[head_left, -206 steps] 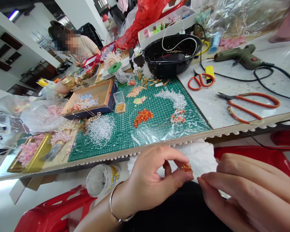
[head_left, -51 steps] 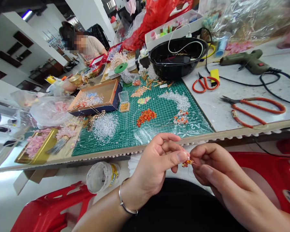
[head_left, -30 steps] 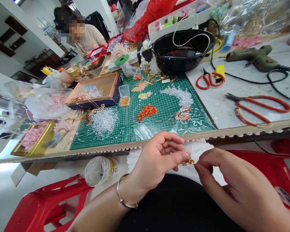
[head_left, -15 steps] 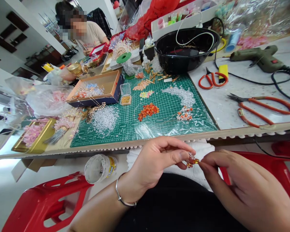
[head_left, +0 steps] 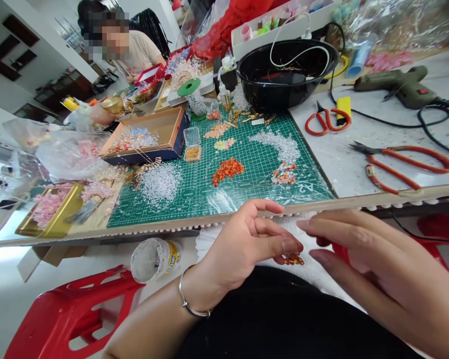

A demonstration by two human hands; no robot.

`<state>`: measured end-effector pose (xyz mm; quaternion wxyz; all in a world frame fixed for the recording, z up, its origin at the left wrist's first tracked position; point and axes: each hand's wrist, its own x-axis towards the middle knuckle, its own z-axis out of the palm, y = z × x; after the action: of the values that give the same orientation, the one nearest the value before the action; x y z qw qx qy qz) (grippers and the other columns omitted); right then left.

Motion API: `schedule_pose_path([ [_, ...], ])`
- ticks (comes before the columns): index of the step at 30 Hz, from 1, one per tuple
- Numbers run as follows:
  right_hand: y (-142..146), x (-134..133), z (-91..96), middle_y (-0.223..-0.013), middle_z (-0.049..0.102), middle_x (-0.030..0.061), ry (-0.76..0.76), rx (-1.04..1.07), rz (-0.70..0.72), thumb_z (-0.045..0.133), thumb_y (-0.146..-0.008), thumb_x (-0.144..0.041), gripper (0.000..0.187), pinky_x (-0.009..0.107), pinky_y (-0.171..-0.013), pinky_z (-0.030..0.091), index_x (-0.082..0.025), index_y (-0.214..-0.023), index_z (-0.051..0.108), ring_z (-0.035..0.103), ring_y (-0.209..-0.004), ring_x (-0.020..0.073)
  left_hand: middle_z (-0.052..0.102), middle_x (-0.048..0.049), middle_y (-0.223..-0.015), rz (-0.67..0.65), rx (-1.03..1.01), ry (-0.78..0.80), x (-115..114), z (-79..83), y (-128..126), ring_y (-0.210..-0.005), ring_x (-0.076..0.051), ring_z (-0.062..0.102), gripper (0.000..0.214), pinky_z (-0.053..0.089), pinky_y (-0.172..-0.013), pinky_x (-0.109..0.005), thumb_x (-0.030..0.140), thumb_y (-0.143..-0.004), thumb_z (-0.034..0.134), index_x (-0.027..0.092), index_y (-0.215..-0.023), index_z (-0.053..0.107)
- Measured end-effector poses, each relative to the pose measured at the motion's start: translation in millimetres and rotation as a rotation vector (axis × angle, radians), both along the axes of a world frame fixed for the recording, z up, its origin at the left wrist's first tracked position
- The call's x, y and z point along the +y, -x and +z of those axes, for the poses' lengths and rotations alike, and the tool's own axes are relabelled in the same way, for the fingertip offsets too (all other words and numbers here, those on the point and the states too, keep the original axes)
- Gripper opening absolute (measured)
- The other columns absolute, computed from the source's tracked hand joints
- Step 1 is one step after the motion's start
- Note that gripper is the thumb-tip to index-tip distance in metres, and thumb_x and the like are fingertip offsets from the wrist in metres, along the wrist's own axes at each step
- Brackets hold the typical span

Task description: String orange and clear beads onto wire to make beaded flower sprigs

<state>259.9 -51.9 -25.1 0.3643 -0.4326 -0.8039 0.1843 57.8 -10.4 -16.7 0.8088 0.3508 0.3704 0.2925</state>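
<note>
Between the thumb and fingers of my left hand (head_left: 249, 244) is a small cluster of amber-orange beads (head_left: 294, 259), held low in front of the table edge. My right hand (head_left: 370, 259) is just to the right of it, thumb and fingers parted, with nothing visible between them. Beyond the hands, a green cutting mat (head_left: 194, 194) carries a pile of orange beads (head_left: 228, 171), clear beads (head_left: 280, 144) with orange and clear pieces (head_left: 284, 173) below them, and a heap of clear beads (head_left: 160, 183) at the left.
On the right lie long-handled pliers (head_left: 400, 159), small red-handled cutters (head_left: 325, 119) and a glue gun (head_left: 400, 87) with its cord. A black basin (head_left: 280, 89) stands behind the mat. Red stools (head_left: 60, 319) flank me; a bucket (head_left: 153, 262) is below. Another person (head_left: 138, 52) sits at the far left.
My right hand has let go of the bead cluster and opened, moving slightly away from it. My left hand still pinches the beads, its index finger now lifted and stretched out.
</note>
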Motion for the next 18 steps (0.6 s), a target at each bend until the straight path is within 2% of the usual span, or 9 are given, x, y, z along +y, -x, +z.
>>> schedule_pose_path([
  [2, -5.2, 10.2, 5.1, -0.116, 0.070, 0.0080, -0.033, -0.020, 0.068, 0.054, -0.096, -0.017, 0.030, 0.034, -0.080, 0.058, -0.029, -0.122, 0.064, 0.071, -0.100, 0.0234, 0.074, -0.0003, -0.075, -0.025, 0.005, 0.025, -0.2, -0.3, 0.1, -0.067, -0.013, 0.068, 0.055, 0.052, -0.063, -0.024, 0.019, -0.071, 0.089, 0.019, -0.114, 0.054],
  [4, -9.2, 19.8, 10.7, -0.111, 0.070, 0.0062, -0.010, -0.038, 0.150, 0.052, -0.097, -0.017, 0.023, 0.032, -0.076, 0.058, -0.029, -0.110, 0.069, 0.071, -0.094, 0.0213, 0.074, -0.0009, -0.076, -0.039, 0.014, 0.046, -0.9, -1.1, -0.4, -0.067, -0.014, 0.068, 0.059, 0.052, -0.063, -0.024, 0.019, -0.069, 0.091, 0.019, -0.115, 0.055],
  [8, -14.2, 30.5, 18.9, -0.105, 0.068, 0.0042, 0.150, -0.065, 0.295, 0.053, -0.099, -0.022, 0.016, 0.028, -0.071, 0.056, -0.026, -0.090, 0.065, 0.069, -0.090, 0.0183, 0.074, 0.0000, -0.075, -0.068, -0.009, 0.052, -2.1, -3.2, -1.9, -0.062, -0.011, 0.067, 0.059, 0.052, -0.063, -0.023, 0.016, -0.068, 0.091, 0.018, -0.115, 0.055],
  [11, -13.1, 31.8, 19.6, -0.102, 0.068, 0.0034, 0.217, -0.063, 0.337, 0.057, -0.094, -0.019, 0.013, 0.028, -0.072, 0.057, -0.025, -0.083, 0.062, 0.069, -0.089, 0.0184, 0.075, -0.0005, -0.076, -0.087, -0.017, 0.047, -1.9, -4.6, -2.7, -0.064, -0.011, 0.068, 0.059, 0.053, -0.064, -0.022, 0.016, -0.068, 0.090, 0.018, -0.116, 0.056],
  [13, -11.0, 33.4, 17.8, -0.101, 0.069, 0.0035, 0.168, -0.054, 0.317, 0.058, -0.090, -0.016, 0.013, 0.029, -0.073, 0.058, -0.025, -0.082, 0.062, 0.070, -0.087, 0.0186, 0.075, -0.0008, -0.077, -0.095, -0.026, 0.046, -1.6, -5.4, -2.9, -0.066, -0.011, 0.069, 0.057, 0.053, -0.065, -0.021, 0.015, -0.068, 0.090, 0.018, -0.115, 0.058],
  [15, -11.4, 38.7, 15.7, -0.099, 0.069, 0.0045, 0.033, -0.057, 0.239, 0.057, -0.089, -0.016, 0.013, 0.031, -0.074, 0.057, -0.025, -0.080, 0.060, 0.070, -0.085, 0.0187, 0.076, -0.0011, -0.077, -0.101, -0.029, 0.049, -1.9, -6.1, -3.0, -0.066, -0.011, 0.069, 0.053, 0.053, -0.064, -0.021, 0.016, -0.070, 0.089, 0.018, -0.113, 0.058],
  [18, -22.7, 53.6, 14.0, -0.098, 0.069, 0.0064, -0.134, -0.120, -0.012, 0.053, -0.090, -0.021, 0.013, 0.036, -0.084, 0.055, -0.025, -0.079, 0.058, 0.069, -0.091, 0.0210, 0.076, -0.0023, -0.077, -0.110, 0.001, 0.071, -3.5, -7.0, -3.0, -0.066, -0.012, 0.070, 0.051, 0.053, -0.062, -0.021, 0.018, -0.070, 0.090, 0.017, -0.110, 0.059],
])
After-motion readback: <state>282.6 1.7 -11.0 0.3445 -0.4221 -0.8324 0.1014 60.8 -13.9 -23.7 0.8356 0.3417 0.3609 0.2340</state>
